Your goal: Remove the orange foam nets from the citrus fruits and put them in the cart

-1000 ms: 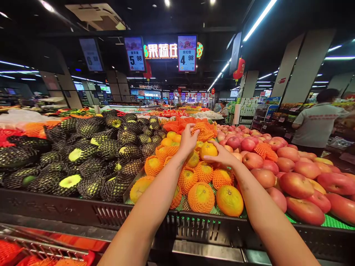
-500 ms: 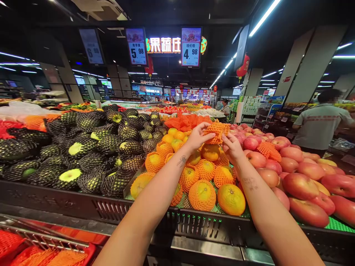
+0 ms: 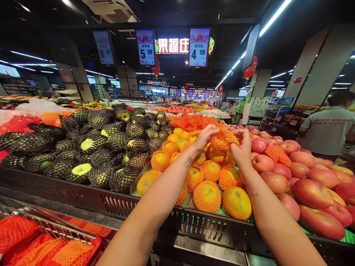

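Oranges point(image 3: 208, 195) fill the middle bin, netted fruit point(image 3: 111, 147) the bin to their left, apples point(image 3: 310, 192) the one to their right. Over the oranges a net sleeve point(image 3: 223, 137) sits between left hand point(image 3: 203, 139) and right hand point(image 3: 243, 149) (loose nets point(image 3: 191, 121) heaped behind). A basket point(image 3: 41, 225) lies lower left, before the bins.
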The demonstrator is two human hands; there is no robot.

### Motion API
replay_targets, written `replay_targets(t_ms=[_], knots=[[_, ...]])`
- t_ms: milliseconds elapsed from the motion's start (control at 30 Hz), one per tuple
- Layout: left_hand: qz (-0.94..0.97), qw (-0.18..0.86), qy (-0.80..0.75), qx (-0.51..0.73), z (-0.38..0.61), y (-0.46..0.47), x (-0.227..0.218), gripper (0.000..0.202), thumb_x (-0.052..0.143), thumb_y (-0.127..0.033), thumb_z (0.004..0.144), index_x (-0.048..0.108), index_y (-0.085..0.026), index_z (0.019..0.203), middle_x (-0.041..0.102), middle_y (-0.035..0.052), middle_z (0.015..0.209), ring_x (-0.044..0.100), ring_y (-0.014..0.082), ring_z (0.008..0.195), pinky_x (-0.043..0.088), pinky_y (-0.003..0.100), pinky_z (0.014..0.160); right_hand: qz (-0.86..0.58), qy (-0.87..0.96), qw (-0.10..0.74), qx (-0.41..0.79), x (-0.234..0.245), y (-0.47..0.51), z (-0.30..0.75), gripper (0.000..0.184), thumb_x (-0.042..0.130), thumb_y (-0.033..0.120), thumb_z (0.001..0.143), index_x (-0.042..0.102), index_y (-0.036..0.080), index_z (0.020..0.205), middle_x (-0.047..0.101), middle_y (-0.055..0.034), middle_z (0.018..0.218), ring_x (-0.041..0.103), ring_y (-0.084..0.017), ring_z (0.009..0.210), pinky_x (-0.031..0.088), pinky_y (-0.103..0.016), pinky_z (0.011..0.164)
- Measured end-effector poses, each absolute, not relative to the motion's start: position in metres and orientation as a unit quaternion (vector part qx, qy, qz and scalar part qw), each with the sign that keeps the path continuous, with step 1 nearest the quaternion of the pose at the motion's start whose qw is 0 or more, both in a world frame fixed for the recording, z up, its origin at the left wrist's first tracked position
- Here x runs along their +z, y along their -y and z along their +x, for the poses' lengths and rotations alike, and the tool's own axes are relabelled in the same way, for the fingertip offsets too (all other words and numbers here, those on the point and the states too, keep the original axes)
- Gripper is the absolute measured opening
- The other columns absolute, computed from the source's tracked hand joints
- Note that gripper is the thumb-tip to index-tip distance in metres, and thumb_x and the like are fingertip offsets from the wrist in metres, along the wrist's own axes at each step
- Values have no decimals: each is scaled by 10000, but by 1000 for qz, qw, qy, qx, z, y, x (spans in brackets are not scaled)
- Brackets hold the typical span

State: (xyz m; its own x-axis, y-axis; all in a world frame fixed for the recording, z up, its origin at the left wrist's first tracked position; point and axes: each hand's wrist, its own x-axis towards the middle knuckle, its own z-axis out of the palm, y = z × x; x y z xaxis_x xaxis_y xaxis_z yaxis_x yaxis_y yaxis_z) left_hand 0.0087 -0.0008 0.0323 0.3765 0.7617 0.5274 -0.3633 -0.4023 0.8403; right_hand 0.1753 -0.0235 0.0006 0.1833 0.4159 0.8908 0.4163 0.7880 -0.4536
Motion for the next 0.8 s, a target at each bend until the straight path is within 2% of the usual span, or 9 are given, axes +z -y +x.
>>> replay_targets(t_ms=[67,133,200,267,433,567,700,800], knots=[[627,577,-155,500,9,2,33,267,566,-439,907,532,-194,808,573,3,821,554,132,750,438,268,733,-323,645,692,11,0,25,173,335,535,129,690,530,248,1003,609,-38,1022,593,-205,949,482,-372,887],[639,580,-183,471,9,2,33,341,666,-511,846,584,-180,821,610,16,836,562,130,746,435,273,730,-323,650,687,23,0,26,172,325,550,159,737,550,247,1049,632,-53,1069,604,-231,1044,475,-407,959],[674,546,-199,456,10,3,33,352,812,-440,728,621,-156,812,630,21,835,553,116,742,423,269,729,-322,654,683,41,0,26,172,322,594,190,754,568,249,1070,654,-57,1077,606,-250,1105,471,-430,1000],[703,505,-188,464,11,2,32,330,859,-348,678,627,-139,783,632,14,809,540,101,728,418,268,729,-312,657,683,71,1,26,172,349,653,202,728,583,252,1067,670,-57,1076,605,-263,1146,473,-441,1019],[672,453,-166,562,10,0,34,219,785,-216,777,574,-155,785,598,-29,774,552,81,724,451,250,769,-280,632,696,195,6,23,174,404,753,216,636,614,269,1012,695,-39,1078,626,-273,1162,494,-452,1034],[558,495,-216,630,9,-2,38,115,658,-138,885,551,-180,889,595,-45,743,554,74,670,463,217,721,-232,603,662,381,12,33,176,519,827,317,629,613,330,1102,696,-4,1191,652,-268,1161,521,-485,1039],[501,553,-251,617,9,0,39,91,653,-196,914,575,-196,962,602,-48,706,527,68,582,438,202,632,-193,596,654,424,16,45,181,458,736,565,719,648,361,1119,665,-14,1305,567,-306,1314,500,-568,1072],[544,612,-244,520,8,7,37,167,666,-349,919,656,-185,945,634,-15,708,514,81,559,398,211,565,-212,583,675,400,17,47,184,479,692,629,747,662,356,1140,673,-31,1293,541,-311,1350,493,-588,1063]])
